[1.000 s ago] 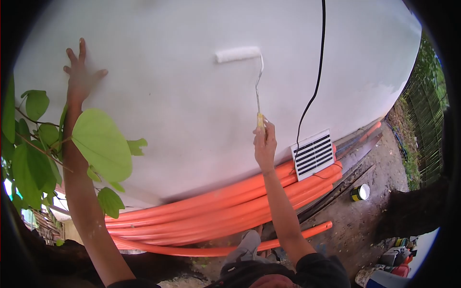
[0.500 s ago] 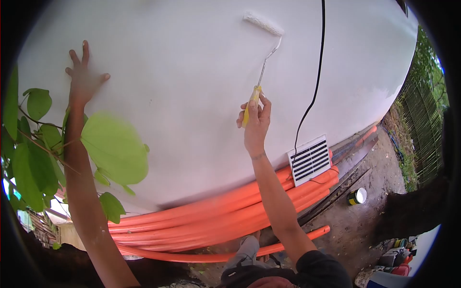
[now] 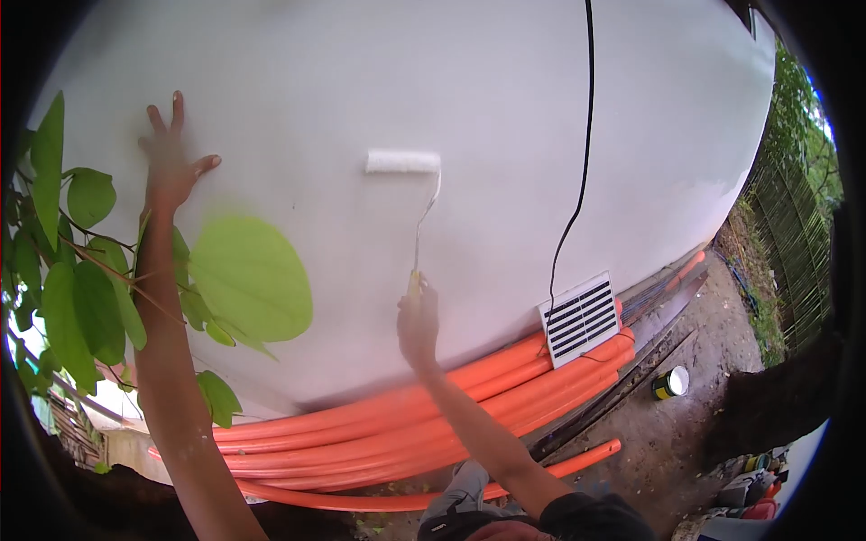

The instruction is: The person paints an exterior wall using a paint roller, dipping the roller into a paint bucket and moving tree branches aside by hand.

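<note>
A white wall [image 3: 307, 117] fills most of the view. My left hand [image 3: 173, 167] rests on it at the upper left with fingers spread, slightly blurred, holding nothing. In my right hand [image 3: 419, 317], near the middle, is the yellow handle of a paint roller [image 3: 403, 162]. The roller's white sleeve lies level against the wall above the hand, joined by a thin bent metal rod. Fingers of the right hand are wrapped round the handle and smeared by motion.
Orange pipes [image 3: 361, 442] run along the wall's foot. A white slatted panel [image 3: 582, 320] leans on them, with a black cable [image 3: 586, 153] hanging above. Leafy branches [image 3: 248, 279] cross my left forearm. An open paint can [image 3: 670, 383] stands on the ground at right.
My right hand and the roller have moved down and to the left along the wall, and the sleeve has turned from slanted to level. The left hand stays spread on the wall.
</note>
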The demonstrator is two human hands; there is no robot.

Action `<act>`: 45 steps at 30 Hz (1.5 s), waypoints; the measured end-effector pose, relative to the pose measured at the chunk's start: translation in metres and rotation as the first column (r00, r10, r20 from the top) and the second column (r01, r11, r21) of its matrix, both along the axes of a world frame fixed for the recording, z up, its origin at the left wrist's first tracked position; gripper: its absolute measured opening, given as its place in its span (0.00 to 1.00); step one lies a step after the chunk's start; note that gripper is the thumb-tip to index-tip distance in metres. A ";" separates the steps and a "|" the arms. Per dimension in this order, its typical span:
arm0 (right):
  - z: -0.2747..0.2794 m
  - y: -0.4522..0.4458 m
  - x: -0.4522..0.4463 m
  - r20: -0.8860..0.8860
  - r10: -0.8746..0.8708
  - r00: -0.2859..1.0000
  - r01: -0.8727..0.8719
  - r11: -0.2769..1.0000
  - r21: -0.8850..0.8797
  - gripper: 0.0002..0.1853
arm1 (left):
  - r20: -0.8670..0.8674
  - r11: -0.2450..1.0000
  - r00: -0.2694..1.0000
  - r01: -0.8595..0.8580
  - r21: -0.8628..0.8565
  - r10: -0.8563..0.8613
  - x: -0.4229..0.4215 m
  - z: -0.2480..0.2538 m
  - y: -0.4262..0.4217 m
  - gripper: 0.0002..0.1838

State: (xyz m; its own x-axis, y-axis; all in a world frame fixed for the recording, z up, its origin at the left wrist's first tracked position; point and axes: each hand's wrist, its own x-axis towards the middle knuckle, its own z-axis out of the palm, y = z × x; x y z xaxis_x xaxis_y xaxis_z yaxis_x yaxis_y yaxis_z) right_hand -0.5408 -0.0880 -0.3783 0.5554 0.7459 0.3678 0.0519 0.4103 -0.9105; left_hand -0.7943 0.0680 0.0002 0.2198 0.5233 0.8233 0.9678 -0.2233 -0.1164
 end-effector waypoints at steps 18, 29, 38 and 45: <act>0.071 0.019 0.118 -0.083 -0.095 0.992 0.103 0.989 0.104 0.23 | 0.091 0.996 0.996 -0.013 -0.087 0.021 0.008 0.001 -0.011 0.67; 0.238 0.042 0.174 -0.048 -0.093 0.994 0.104 0.946 0.309 0.23 | 0.105 0.996 0.994 0.040 -0.081 -0.031 0.009 -0.001 -0.016 0.67; 0.249 0.030 0.114 -0.073 0.047 0.996 -0.022 0.952 0.305 0.23 | 0.142 0.995 0.990 0.010 -0.099 0.005 0.011 -0.002 -0.016 0.66; 0.050 -0.005 0.086 0.256 -0.143 0.956 0.114 0.986 0.122 0.21 | 0.154 0.993 0.988 0.006 -0.119 0.012 0.011 0.000 -0.018 0.69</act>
